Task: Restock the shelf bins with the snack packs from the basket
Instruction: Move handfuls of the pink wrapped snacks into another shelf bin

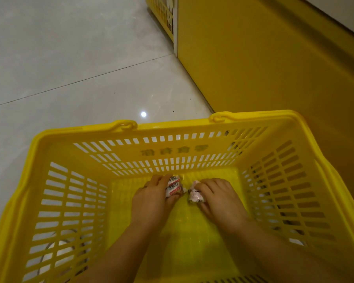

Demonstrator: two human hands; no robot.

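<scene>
A yellow slotted plastic basket [86, 201] fills the lower half of the head view, standing on the floor. Both my arms reach down to its bottom. My left hand [151, 198] is closed around a small white snack pack [173, 187] with a barcode and red print facing up. My right hand [219, 198] grips a second small snack pack [195, 196], white and pink. The two packs lie close together near the basket's far wall, just above its yellow base. No other packs show in the basket.
Pale glossy floor tiles [70, 68] spread to the left and ahead. A yellow shelf base panel [264, 58] runs along the right, close to the basket. A yellow wire shelf bin [161, 15] holding goods shows at the top centre.
</scene>
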